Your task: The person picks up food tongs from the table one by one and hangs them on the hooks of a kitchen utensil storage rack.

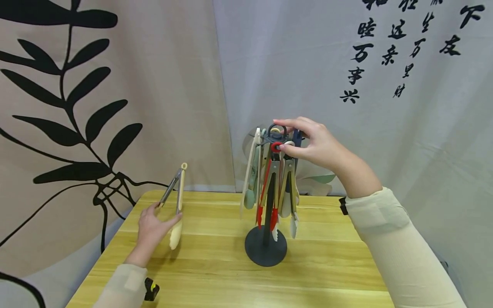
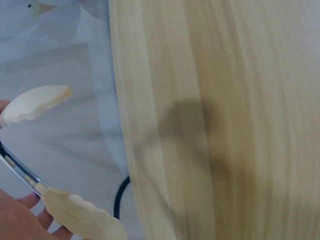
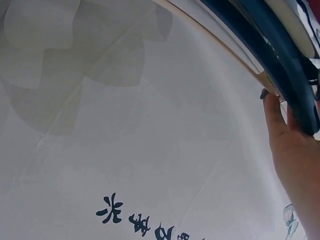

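Note:
On the left side of the table, my left hand [image 1: 152,229] holds a pair of kitchen tongs [image 1: 179,194] with metal arms and cream scalloped tips. The tongs' arms are spread, hinge end up; in the left wrist view one cream tip [image 2: 85,215] lies by the fingers. My right hand [image 1: 316,143] grips the top of a black utensil stand [image 1: 265,248], index finger over its top ring and thumb at the red ring [image 1: 276,147] of red-tipped tongs. Dark blue tongs [image 3: 285,65] pass beside that hand in the right wrist view. Some right fingers are hidden.
Several tongs with green, red, grey and white tips hang closely around the stand's post [image 1: 271,205]. The wooden table [image 1: 215,273] ends at a back edge against a pale curtain [image 1: 185,85] printed with leaves and characters.

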Tool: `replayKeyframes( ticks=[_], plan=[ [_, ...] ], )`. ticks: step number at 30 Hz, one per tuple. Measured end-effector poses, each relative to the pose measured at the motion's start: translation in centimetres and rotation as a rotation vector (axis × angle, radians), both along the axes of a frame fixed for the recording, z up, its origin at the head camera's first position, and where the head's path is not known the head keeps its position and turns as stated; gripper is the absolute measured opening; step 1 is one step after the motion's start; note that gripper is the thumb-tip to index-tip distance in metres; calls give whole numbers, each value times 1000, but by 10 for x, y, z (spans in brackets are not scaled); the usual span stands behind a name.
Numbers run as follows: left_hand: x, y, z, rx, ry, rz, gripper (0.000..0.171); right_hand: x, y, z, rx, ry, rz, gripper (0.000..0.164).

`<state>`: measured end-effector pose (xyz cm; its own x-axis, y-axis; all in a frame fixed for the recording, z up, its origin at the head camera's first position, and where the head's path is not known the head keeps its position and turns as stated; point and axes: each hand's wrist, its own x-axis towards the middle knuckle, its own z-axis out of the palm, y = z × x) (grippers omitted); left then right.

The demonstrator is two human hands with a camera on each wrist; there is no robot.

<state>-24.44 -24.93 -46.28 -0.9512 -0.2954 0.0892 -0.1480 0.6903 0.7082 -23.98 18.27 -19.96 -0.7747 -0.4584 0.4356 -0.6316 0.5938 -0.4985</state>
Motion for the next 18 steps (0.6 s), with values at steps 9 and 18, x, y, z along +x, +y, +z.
replayKeyframes(
  ticks=[9,18],
  plan=[
    [-2,17,7,50,110,-39,104,0,0,-1,10,28,-10,56],
    [2,36,21,95,151,-82,103,3,-2,-1,30,38,-30,56]
  ],
)
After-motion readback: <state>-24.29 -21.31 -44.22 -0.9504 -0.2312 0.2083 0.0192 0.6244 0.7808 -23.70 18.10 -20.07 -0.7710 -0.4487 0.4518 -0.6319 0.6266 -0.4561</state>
